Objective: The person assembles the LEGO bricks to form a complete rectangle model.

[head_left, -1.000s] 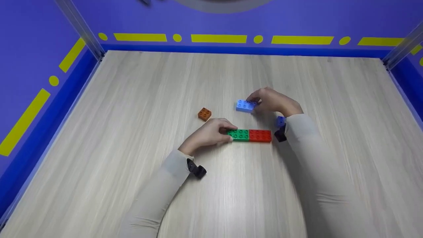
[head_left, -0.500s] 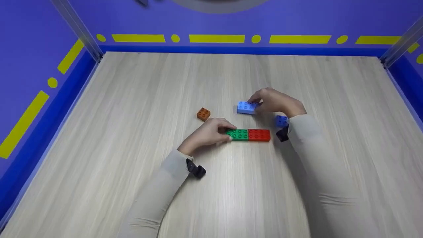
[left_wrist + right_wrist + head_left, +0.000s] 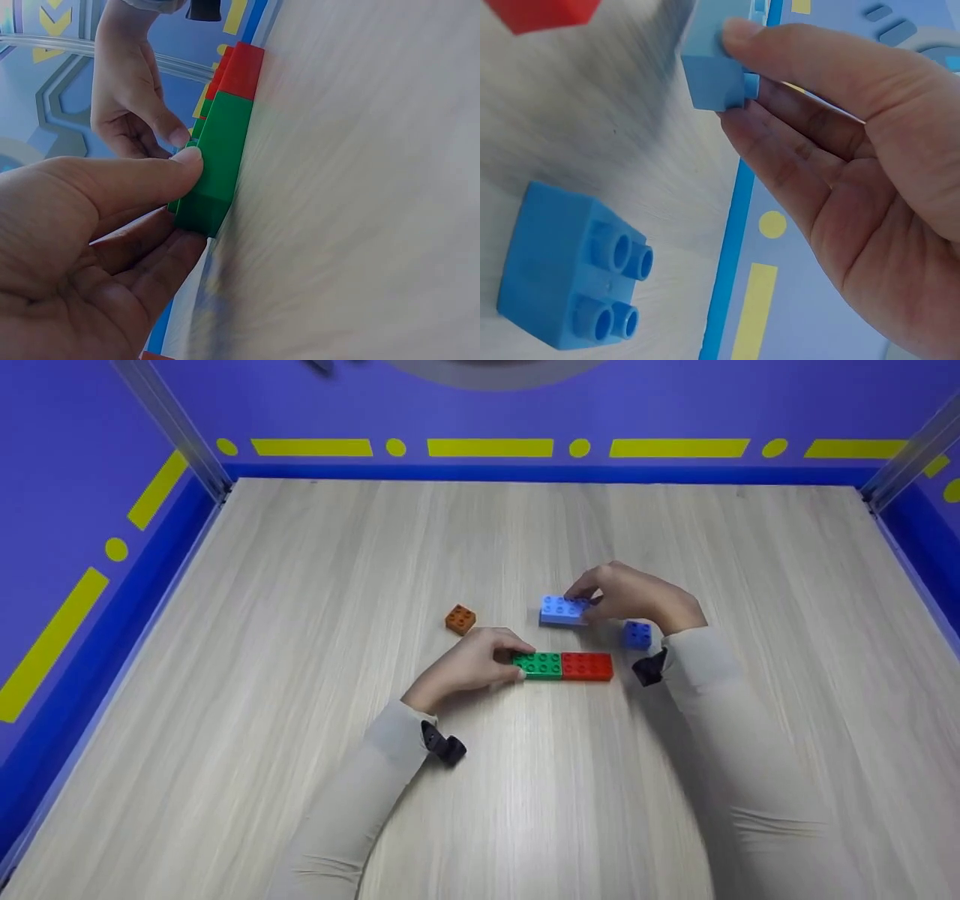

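Observation:
Thumb and fingers of my left hand (image 3: 474,661) pinch the left end of a green building brick (image 3: 541,665). A red building brick (image 3: 587,666) sits end to end against the green one, both flat on the table. Behind them my right hand (image 3: 628,592) pinches the right end of a light blue building brick (image 3: 562,610). In the right wrist view, the thumb lies on one side of that light blue brick (image 3: 718,64) and fingers on the other. A small blue square brick (image 3: 637,635) lies beneath the right wrist, untouched.
A small orange-brown square brick (image 3: 460,619) lies just behind the left hand on the wooden table (image 3: 337,585). Blue walls (image 3: 495,412) with yellow marks border the far edge and both sides.
The light blue brick has moved slightly toward the front and right with my right hand, uncovering more of the small blue brick. The left hand keeps its hold on the green brick.

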The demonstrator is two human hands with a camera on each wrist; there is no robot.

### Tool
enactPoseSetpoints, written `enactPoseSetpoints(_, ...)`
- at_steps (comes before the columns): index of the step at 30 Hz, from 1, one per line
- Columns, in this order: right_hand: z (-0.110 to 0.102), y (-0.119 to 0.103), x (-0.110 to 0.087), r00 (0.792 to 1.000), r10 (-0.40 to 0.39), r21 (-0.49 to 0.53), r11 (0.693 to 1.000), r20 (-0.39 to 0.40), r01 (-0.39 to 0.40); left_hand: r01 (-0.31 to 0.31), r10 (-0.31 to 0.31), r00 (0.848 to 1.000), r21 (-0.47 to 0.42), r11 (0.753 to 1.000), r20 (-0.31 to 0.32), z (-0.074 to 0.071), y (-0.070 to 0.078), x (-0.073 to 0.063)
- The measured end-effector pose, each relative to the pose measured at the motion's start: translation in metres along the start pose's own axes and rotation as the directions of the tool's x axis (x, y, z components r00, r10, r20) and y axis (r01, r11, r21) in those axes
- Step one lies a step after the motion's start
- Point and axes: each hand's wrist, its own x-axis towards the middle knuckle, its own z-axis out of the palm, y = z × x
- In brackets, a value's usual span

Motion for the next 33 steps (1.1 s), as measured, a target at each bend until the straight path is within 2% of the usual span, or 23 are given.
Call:
enactPoseSetpoints(18, 0.003, -0.004, -0.016, 1.0, 0.004, 0.014, 1.0, -0.021, -0.004, 0.07, -0.07, 0.997, -0.006, 0.998, -0.015, 0.001, 0.003, -0.001)
enactPoseSetpoints(33, 0.009, -0.004, -0.03, 0.998, -0.053, -0.002, 0.999, -0.033, 0.053, 0.075, -0.075, 0.997, -0.002, 0.997, -0.019, 0.001, 0.004, -0.002)
